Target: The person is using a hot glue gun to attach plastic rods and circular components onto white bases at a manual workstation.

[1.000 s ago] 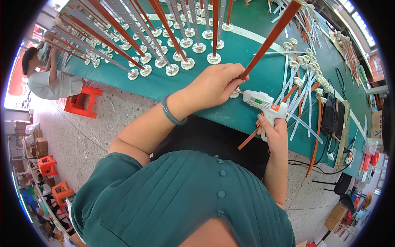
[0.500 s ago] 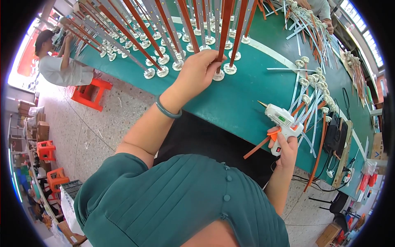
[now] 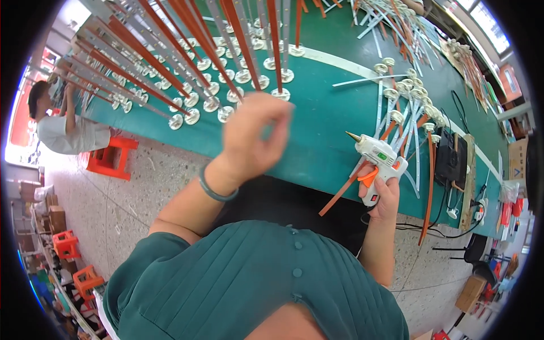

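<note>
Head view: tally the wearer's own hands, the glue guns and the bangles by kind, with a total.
Hands, left hand and right hand: 2
Glue gun, white and orange: 1
Bangle, grey-green: 1
Total: 4

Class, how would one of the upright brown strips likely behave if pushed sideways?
The brown strip would probably tip easily, rising tall from a small white base. It looks fairly stiff, standing straight, and is likely light, being thin.

Bright light glared through the window (image 3: 491, 29) at upper right; your left grip (image 3: 255, 133) was blurred, your glue gun (image 3: 378, 152) looked sharper, and fisheye distortion bowed the green desk (image 3: 323, 122).
</note>
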Available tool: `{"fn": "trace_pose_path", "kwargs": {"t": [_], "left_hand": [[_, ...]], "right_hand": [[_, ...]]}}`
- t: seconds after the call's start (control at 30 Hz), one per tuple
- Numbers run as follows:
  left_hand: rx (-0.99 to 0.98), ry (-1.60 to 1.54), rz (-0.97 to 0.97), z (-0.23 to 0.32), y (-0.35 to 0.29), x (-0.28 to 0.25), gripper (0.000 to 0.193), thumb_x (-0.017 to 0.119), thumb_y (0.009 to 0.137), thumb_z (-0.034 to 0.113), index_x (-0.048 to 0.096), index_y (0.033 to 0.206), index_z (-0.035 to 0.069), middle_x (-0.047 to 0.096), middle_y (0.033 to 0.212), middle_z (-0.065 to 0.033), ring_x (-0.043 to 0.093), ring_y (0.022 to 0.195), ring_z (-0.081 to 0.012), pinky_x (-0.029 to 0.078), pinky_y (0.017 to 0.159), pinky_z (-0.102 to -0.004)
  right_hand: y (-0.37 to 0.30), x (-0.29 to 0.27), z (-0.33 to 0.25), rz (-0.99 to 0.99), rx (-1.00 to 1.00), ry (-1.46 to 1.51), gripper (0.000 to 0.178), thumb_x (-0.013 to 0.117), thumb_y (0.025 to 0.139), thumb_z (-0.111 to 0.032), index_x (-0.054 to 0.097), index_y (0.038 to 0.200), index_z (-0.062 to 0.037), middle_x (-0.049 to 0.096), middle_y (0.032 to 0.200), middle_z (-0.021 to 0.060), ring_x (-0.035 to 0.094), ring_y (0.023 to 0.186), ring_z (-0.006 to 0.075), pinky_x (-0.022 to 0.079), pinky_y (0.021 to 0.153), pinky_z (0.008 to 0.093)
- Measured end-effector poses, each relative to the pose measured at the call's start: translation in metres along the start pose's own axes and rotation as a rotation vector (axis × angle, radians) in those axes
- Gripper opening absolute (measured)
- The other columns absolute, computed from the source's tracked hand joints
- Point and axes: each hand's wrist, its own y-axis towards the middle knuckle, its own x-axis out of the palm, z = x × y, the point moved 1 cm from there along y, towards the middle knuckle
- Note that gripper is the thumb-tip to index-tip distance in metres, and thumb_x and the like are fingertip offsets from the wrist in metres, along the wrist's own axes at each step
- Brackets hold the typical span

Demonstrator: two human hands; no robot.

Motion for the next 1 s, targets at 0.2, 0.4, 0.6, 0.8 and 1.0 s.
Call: {"fn": "trace_pose_path", "kwargs": {"t": [0.2,0.4,0.6,0.8,1.0], "left_hand": [[-0.024,0.167,-0.279,-0.043,0.023,0.126,0.033,0.069,0.078,0.005,0.061,0.11,0.004,0.065,0.091,-0.014,0.063,0.084,-0.0339,0.052,0.074,-0.0434],[-0.178,0.37,-0.653,-0.085,0.049,0.176,0.025,0.064,0.083,0.009,0.064,0.108,0.006,0.068,0.09,-0.0156,0.066,0.086,-0.0357,0.053,0.076,-0.0452],[-0.194,-0.124,-0.129,-0.059,0.115,0.157,0.014,0.066,0.085,0.006,0.07,0.098,0.007,0.069,0.085,-0.0124,0.068,0.078,-0.0256,0.054,0.07,-0.0365],[0.07,-0.219,0.174,-0.013,0.152,0.083,0.012,0.066,0.09,-0.001,0.069,0.101,0.001,0.068,0.089,-0.0049,0.063,0.078,-0.009,0.051,0.069,-0.0223],[0.074,-0.122,0.166,0.052,0.157,0.014,0.015,0.064,0.088,-0.009,0.066,0.102,-0.003,0.065,0.097,-0.0079,0.062,0.082,-0.0105,0.05,0.069,-0.0218]], "right_hand": [[-0.002,-0.01,0.005,-0.039,-0.036,0.098,0.057,0.067,0.09,-0.021,0.042,0.132,0.009,0.064,0.102,0.0216,0.063,0.062,0.019,0.051,0.054,0.0257],[-0.002,-0.011,0.006,-0.046,-0.042,0.155,0.056,0.067,0.091,-0.019,0.041,0.133,0.0062,0.064,0.102,0.0222,0.065,0.063,0.0193,0.052,0.053,0.0271],[-0.003,-0.013,0.003,-0.061,-0.052,0.177,0.058,0.068,0.09,-0.02,0.041,0.135,0.0049,0.064,0.101,0.0219,0.065,0.063,0.0196,0.053,0.054,0.027],[-0.004,-0.014,0.004,-0.086,-0.037,0.201,0.059,0.07,0.088,-0.021,0.043,0.134,0.0041,0.064,0.102,0.0204,0.065,0.063,0.0194,0.053,0.054,0.0268],[-0.005,-0.015,0.005,-0.088,-0.053,0.2,0.06,0.07,0.087,-0.021,0.043,0.133,0.0047,0.064,0.101,0.0191,0.064,0.063,0.0189,0.052,0.054,0.0273]]}}
